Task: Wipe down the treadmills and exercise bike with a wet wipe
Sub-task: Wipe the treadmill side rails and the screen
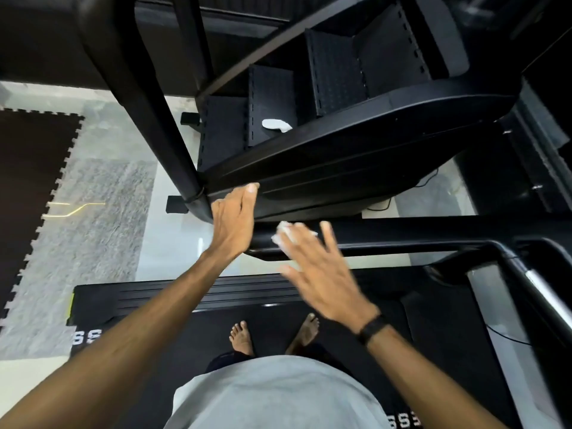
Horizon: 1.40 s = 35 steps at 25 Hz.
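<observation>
While the wet wipe [286,235] sits bunched against the dark crossbar [402,235] of the treadmill, the right hand [322,274] lies over it with fingers spread and nearly straight — pressing it flat to the bar, by the look, not pinching it. Left hand [233,219] reaches to the underside edge of the black console [356,156], fingers straight, tips touching the rim, gripping nothing. A second crumpled white wipe [276,125] rests up on the stair machine's ribbed steps [272,103], well apart from the hands. To do this pass well, I judge: keep the palm weight even, run the full length of the bar in one direction, refold once the wipe drags dry. Right hand is motion-blurred, so exact contact between fingers and wipe is hard to read; most of the wipe is hidden beneath them. Console top is out of view, and the belt [216,329] is partly covered by the person's body and bare feet.
</observation>
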Available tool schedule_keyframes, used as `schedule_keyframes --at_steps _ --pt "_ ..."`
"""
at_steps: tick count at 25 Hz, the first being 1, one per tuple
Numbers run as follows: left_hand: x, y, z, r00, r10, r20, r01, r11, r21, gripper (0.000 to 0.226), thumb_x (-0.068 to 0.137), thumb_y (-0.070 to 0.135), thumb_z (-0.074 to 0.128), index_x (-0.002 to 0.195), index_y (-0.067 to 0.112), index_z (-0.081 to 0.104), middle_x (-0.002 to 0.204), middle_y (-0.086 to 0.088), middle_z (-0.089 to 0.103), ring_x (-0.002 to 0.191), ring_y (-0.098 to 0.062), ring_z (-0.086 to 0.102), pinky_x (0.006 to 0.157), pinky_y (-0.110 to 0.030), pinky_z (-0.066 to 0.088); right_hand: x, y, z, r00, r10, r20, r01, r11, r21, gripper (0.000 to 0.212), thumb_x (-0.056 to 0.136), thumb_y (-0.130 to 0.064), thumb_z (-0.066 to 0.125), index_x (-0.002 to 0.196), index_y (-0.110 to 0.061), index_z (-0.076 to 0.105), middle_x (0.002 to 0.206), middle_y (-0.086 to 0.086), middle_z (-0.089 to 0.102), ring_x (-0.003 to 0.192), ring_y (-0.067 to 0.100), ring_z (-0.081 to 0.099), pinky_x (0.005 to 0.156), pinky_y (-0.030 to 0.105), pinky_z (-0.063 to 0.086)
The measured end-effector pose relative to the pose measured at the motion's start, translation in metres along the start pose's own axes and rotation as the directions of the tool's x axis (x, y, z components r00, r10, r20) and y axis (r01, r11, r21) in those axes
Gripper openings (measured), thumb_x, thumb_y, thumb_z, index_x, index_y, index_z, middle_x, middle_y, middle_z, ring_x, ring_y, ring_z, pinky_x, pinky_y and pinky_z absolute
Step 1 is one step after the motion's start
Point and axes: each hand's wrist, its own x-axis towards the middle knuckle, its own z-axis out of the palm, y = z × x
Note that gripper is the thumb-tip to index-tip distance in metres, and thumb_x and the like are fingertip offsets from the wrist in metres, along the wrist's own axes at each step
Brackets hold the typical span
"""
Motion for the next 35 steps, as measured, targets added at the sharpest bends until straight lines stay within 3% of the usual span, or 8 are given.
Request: schedule_keyframes --at_steps 5,8,14,18,22,27,31,35 --pt "-0.003 -0.004 0.008 0.999 0.047 -0.023 -0.044 0.988 0.147 0.074 0.095 0.057 0.007 0.133 0.021 0.059 0.127 0.002 0.061 0.117 -0.010 0.048 0.107 -0.039 0.027 -0.074 0.128 -0.014 0.856 0.515 -0.034 -0.514 0.857 0.030 0.076 0.102 -0.062 0.002 0.156 -0.019 0.034 0.162 0.001 0.032 0.151 0.021 0.026 0.123 0.049 -0.012" --pt "-0.003 -0.006 0.008 0.998 0.056 0.008 -0.056 0.984 0.172 0.076 0.094 0.059 0.006 0.138 0.021 0.054 0.131 0.004 0.058 0.119 -0.009 0.045 0.106 -0.037 0.021 -0.050 0.124 -0.015 0.743 0.668 -0.034 -0.667 0.744 0.030 0.089 0.095 -0.070 -0.001 0.143 -0.012 0.047 0.148 0.008 0.048 0.143 0.025 0.035 0.122 0.058 -0.005" --pt "0.000 -0.015 0.008 0.998 0.022 0.054 -0.035 0.966 0.254 0.050 0.104 0.045 0.037 0.145 0.018 0.045 0.137 0.000 0.052 0.129 -0.019 0.043 0.107 -0.042 0.020 0.051 -0.047 -0.005 0.956 0.283 0.082 -0.291 0.950 0.118 0.093 0.095 -0.069 -0.006 0.149 -0.010 0.042 0.151 0.007 0.045 0.148 0.017 0.029 0.122 0.050 -0.014" --pt "-0.004 -0.016 0.003 0.998 0.041 0.038 -0.049 0.970 0.237 0.079 0.094 0.062 0.005 0.143 0.018 0.047 0.137 0.000 0.054 0.129 -0.018 0.043 0.108 -0.040 0.016 0.037 -0.055 -0.005 0.987 0.125 0.100 -0.133 0.988 0.075 0.084 0.098 -0.067 -0.009 0.160 -0.018 0.019 0.167 0.003 0.018 0.155 0.014 0.007 0.120 0.050 -0.021" --pt "-0.004 -0.017 0.001 0.996 0.045 0.073 -0.069 0.927 0.368 0.087 0.092 0.063 -0.002 0.149 0.014 0.042 0.141 -0.004 0.052 0.130 -0.023 0.044 0.111 -0.046 0.018 -0.021 0.040 -0.016 0.959 0.276 0.067 -0.276 0.961 -0.008 0.081 0.096 -0.066 -0.014 0.160 -0.028 0.019 0.167 -0.010 0.014 0.154 0.008 0.010 0.118 0.050 -0.023" --pt "-0.004 -0.018 0.002 0.997 0.041 0.070 -0.066 0.912 0.404 0.091 0.091 0.064 -0.004 0.150 0.011 0.038 0.143 -0.007 0.050 0.132 -0.026 0.043 0.110 -0.047 0.017 -0.016 0.096 -0.035 0.775 0.613 0.154 -0.619 0.785 -0.009 0.091 0.092 -0.073 -0.003 0.148 -0.017 0.044 0.153 0.003 0.044 0.148 0.011 0.027 0.117 0.051 -0.024" --pt "-0.005 -0.019 0.001 0.998 0.052 0.044 -0.066 0.907 0.416 0.088 0.092 0.063 -0.001 0.149 0.010 0.039 0.143 -0.007 0.050 0.130 -0.027 0.044 0.110 -0.048 0.018 0.052 0.033 -0.019 0.836 0.491 0.244 -0.509 0.861 0.011 0.079 0.097 -0.066 0.003 0.138 -0.024 0.056 0.144 0.001 0.056 0.143 0.012 0.038 0.117 0.051 -0.026" --pt "-0.007 -0.019 0.000 0.998 0.059 -0.010 -0.049 0.901 0.431 0.073 0.098 0.052 0.010 0.147 0.009 0.042 0.141 -0.010 0.052 0.130 -0.029 0.045 0.110 -0.050 0.018 0.063 -0.046 -0.010 0.975 0.192 0.114 -0.205 0.972 0.116 0.084 0.098 -0.064 -0.001 0.144 -0.012 0.047 0.147 0.007 0.052 0.144 0.017 0.036 0.120 0.050 -0.020"
